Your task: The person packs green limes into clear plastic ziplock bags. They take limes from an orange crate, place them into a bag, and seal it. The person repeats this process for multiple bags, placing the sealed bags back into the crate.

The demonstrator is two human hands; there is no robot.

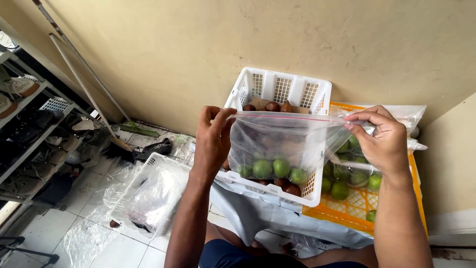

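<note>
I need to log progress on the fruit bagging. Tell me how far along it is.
Done: several green fruits already sit in the clear zip bag. In hand: the left hand and right hand pinch the bag's top corners along its red seal strip; whether it is fully sealed cannot be told. Left: brown scaly fruits remain in the white basket, and more green fruits lie in the orange crate.

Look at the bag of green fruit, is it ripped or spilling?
No. The clear bag looks whole, stretched level between the left hand and right hand. The green fruits sit at its bottom, above the white basket.
</note>
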